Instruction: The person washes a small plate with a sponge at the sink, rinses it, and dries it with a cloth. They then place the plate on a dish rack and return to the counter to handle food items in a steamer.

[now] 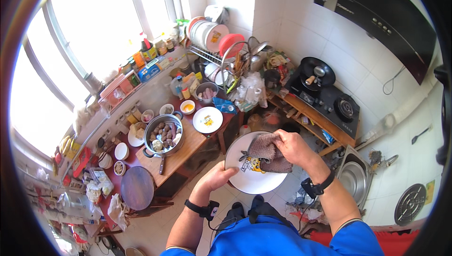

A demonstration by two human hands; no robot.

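Observation:
In front of my body, a white plate (252, 181) with a cartoon tiger print is held up off the floor, tilted. My left hand (218, 177) grips its left rim, thumb on top. My right hand (295, 148) pinches a brown cloth (270, 151) that lies folded over the plate's upper right part. The cloth covers some of the print. A similar plate (207, 118) rests on the red table (116, 181), beside a steel pot (164, 134) filled with dark round pieces and a pale bun.
A knife (162, 166) lies on the wooden cutting board (192, 141). A round chopping board (137, 188) sits at the table's near end. Across the room stand a gas stove (328, 106) with a wok (314, 72), and a steel sink (353, 181). A dish rack (208, 54) holds several plates.

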